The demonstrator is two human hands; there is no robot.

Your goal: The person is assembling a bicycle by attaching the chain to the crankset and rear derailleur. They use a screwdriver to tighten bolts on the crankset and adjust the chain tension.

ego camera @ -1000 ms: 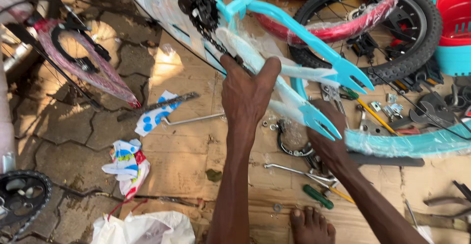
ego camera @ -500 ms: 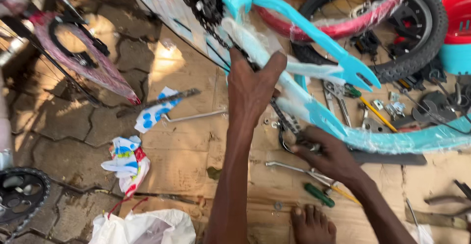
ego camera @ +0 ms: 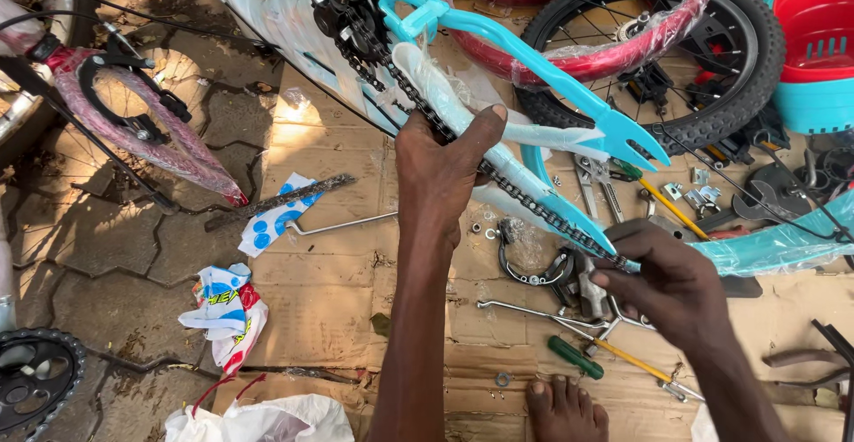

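A light blue bicycle frame point(ego camera: 525, 42) lies across the cardboard, partly wrapped in clear plastic. A black chain point(ego camera: 525, 202) runs from its sprocket point(ego camera: 342, 11) down along the lower stay. My left hand point(ego camera: 440, 171) grips that stay and the chain near the middle. My right hand point(ego camera: 663, 286) pinches the chain's lower end at the tip of the stay. A bare foot point(ego camera: 565, 411) shows at the bottom edge.
A black wheel with a red mudguard point(ego camera: 658, 37) lies at the back right beside a red and teal basket point(ego camera: 818, 46). Spanners, screwdrivers point(ego camera: 614, 362), a brake caliper point(ego camera: 534, 264) and small parts litter the cardboard point(ego camera: 338, 291). A chainring point(ego camera: 31, 384) lies bottom left.
My right hand has moved up to the stay's tip and taken the chain's end. The chain is now stretched along the stay. The view has shifted slightly downward.
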